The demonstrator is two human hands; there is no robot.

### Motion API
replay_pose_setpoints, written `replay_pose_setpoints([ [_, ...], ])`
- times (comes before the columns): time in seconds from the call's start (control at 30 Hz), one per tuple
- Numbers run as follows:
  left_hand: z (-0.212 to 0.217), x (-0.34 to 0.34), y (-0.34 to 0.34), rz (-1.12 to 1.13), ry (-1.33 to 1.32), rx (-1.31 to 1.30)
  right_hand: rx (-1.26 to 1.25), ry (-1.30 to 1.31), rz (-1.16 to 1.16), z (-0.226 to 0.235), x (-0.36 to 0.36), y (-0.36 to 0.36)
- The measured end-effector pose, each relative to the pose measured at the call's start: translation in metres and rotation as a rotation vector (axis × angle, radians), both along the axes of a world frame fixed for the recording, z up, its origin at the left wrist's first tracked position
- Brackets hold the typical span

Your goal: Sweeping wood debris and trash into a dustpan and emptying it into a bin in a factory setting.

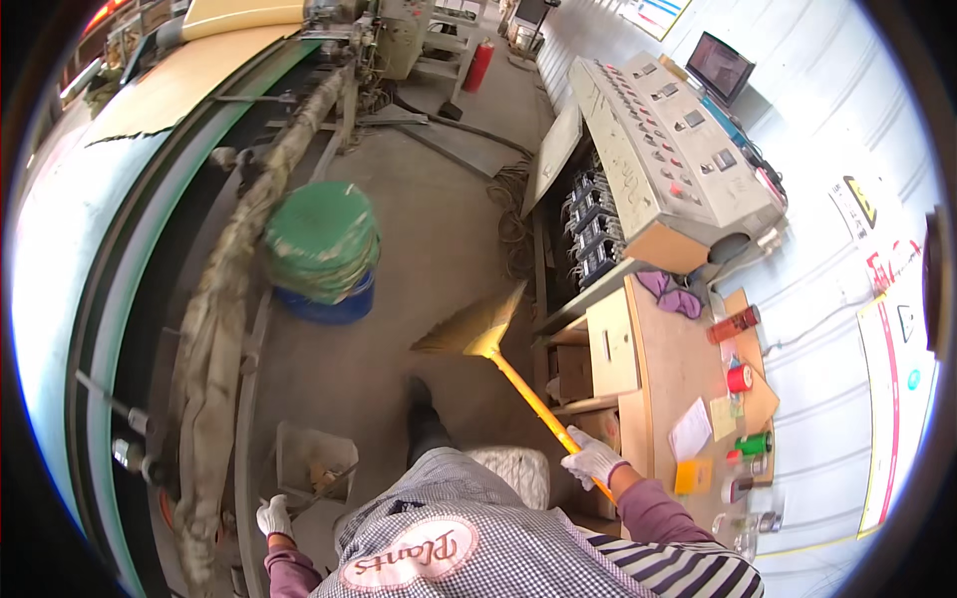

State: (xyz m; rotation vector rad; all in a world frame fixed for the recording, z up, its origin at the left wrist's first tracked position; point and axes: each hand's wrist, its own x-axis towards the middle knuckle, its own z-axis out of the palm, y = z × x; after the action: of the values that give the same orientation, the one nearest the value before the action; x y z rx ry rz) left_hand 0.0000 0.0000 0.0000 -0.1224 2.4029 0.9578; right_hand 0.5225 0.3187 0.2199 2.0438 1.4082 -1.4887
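Floor: my grey concrete floor (pixel 419 209) mid-frame | Right: wooden desk (pixel 668 369) below a slanted control console (pixel 668 149) | Far right: pale panelled wall (pixel 827 130) | Left: long conveyor machine (pixel 150 219) | Top: red fire extinguisher (pixel 478 65)

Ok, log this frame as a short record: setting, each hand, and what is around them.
setting: workshop floor between a long machine and a wooden desk
right hand: white glove, gripping the yellow handle of a broom
left hand: white glove, holding a metal dustpan by its handle
nearby: green stack on a blue bucket, grey control panel
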Motion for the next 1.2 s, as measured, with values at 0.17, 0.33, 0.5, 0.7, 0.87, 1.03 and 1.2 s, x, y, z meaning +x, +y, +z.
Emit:
replay_pose_setpoints([
  [0.17, -0.036, 0.041, 0.122, 0.102, -0.144, -0.117, -0.066, -0.060, 0.021, 0.018, 0.007, 0.181],
  [0.33, -0.089, -0.016, 0.196, -0.213, -0.075, -0.474, -0.089, -0.161, 0.171, 0.014, -0.053, 0.325],
  [0.5, -0.149, -0.026, 0.202, -0.767, -0.075, -0.815, -0.090, 0.048, 0.098, 0.017, -0.098, 0.451],
  [0.7, -0.131, 0.004, 0.233, -0.378, -0.511, -0.956, 0.039, -0.106, 0.428, -0.038, -0.164, 0.624],
  [0.87, -0.011, -0.043, 0.435, 0.097, 0.051, -0.974, -0.057, -0.027, 0.118, -0.042, -0.236, 0.722],
  [1.03, 0.089, -0.125, 0.681, -0.049, 0.874, -0.120, -0.117, -0.097, 0.236, -0.061, -0.333, 0.800],
  [1.2, 0.040, -0.176, 0.847, -0.414, 0.666, -0.245, -0.142, -0.124, 0.233, -0.077, -0.371, 0.888],
])
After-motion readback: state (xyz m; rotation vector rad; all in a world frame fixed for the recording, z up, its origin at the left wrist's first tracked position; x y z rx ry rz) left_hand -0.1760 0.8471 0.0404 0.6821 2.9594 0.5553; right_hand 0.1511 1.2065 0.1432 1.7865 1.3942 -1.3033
